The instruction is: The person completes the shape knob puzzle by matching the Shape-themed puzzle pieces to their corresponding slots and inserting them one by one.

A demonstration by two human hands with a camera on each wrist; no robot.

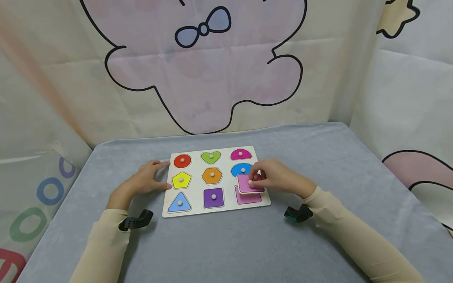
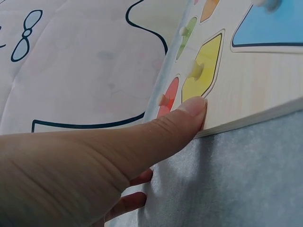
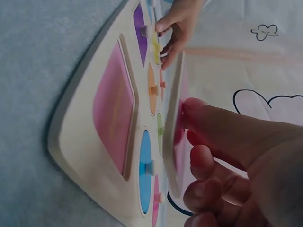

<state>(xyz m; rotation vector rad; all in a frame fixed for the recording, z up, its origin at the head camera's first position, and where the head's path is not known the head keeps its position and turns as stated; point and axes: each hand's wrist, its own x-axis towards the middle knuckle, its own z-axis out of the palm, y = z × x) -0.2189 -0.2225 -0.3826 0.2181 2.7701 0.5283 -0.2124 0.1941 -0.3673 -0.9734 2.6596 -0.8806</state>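
A white wooden peg puzzle board (image 1: 196,188) lies on the table. My right hand (image 1: 279,177) pinches the small knob of a pink four-sided puzzle piece (image 1: 244,181) above the board's near right corner. The piece hangs over its pink recess (image 1: 249,199); from the right wrist, a gap shows between the raised piece (image 3: 171,142) and that recess (image 3: 114,106). At the board's left edge, my left hand (image 1: 143,179) touches with thumb and fingertips, fingers spread. Its thumb (image 2: 191,111) presses the board's rim beside the yellow pentagon piece (image 2: 201,71).
Other knobbed pieces sit in the board, among them a red circle (image 1: 179,162), a purple square (image 1: 216,201) and a blue oval (image 1: 237,169). A grey-blue cloth (image 1: 226,247) covers the table. Printed curtains (image 1: 205,78) hang behind and at both sides.
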